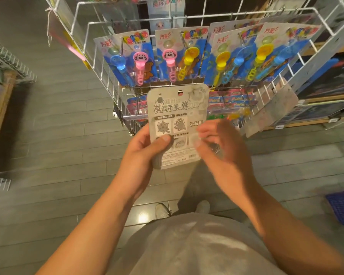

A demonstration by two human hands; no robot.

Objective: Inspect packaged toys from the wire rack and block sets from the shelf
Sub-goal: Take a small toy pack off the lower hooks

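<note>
Left hand [145, 149] gripping the grey carded toy pack [177, 126] at its lower left edge, thumb across the printed back. Right hand [218, 143] blurred at the pack's right edge, fingers loosely curled; grip unclear. Pack upright before the wire rack [111, 56].

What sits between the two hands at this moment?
In the head view, the grey toy card lies between them: left hand grips its lower left edge, thumb on its face; the blurred right hand is at its right edge.

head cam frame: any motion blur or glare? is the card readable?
Head view: right hand smeared by motion blur; left hand sharper, holding the grey card, large print legible, small print not; glare spot on floor; wide-angle bending at rack edges.
</note>
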